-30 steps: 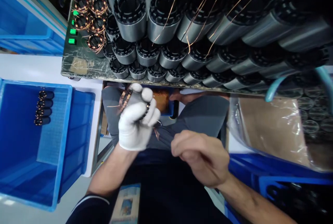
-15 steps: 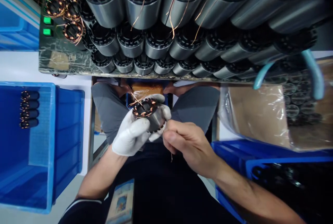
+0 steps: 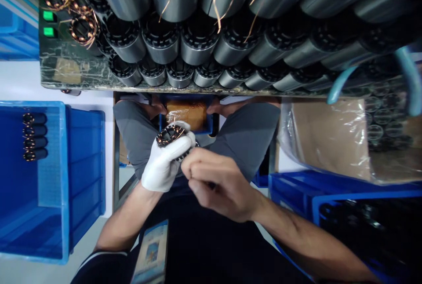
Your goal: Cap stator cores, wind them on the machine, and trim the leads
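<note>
My left hand (image 3: 158,167), in a white glove, is wrapped around a motor stator (image 3: 169,136) above my lap. The stator's black slotted end with copper windings faces up and to the left, and a thin copper wire end stands up from it. Most of its metal body is covered by the gloved fingers. Bare and closed, my right hand (image 3: 219,183) is at the stator's lower right end, its fingers curled tightly. Whatever those fingers pinch is hidden from view.
Rows of metal-cased stators (image 3: 196,51) stand on the bench ahead, with copper-wound pieces (image 3: 82,29) at its left. A blue bin (image 3: 85,178) at the left contains several wound stators (image 3: 35,136). To the right are a plastic-covered carton (image 3: 329,134), blue-handled pliers (image 3: 341,84) and another blue bin (image 3: 293,187).
The stator has turned in my left hand and moved slightly left, its body now more covered. My right hand has moved left across its lower end. The view has shifted a little.
</note>
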`<move>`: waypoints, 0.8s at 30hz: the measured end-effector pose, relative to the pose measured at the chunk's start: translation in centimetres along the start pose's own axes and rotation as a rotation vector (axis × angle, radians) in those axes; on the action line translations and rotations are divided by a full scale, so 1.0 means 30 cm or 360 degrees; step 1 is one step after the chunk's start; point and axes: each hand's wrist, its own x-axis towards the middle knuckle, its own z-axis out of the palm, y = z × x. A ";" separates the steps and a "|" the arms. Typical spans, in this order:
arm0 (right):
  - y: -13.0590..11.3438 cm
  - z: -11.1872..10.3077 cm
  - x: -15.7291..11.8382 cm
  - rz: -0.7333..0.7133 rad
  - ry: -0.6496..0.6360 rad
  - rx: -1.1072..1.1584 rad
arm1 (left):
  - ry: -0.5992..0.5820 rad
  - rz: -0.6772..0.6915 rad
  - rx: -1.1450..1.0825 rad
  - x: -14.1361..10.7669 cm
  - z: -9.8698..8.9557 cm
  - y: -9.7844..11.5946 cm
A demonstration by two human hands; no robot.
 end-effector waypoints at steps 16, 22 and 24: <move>-0.053 -0.089 0.117 0.0695 0.0375 0.0159 | 0.0032 0.0870 0.1382 -0.109 -0.001 0.018; -0.054 -0.067 0.089 0.0831 0.0460 0.0316 | 0.0057 0.1092 0.1411 -0.096 -0.044 -0.069; -0.037 -0.097 0.077 0.0873 0.0494 0.0377 | 0.0004 0.1316 0.1372 -0.091 -0.049 -0.067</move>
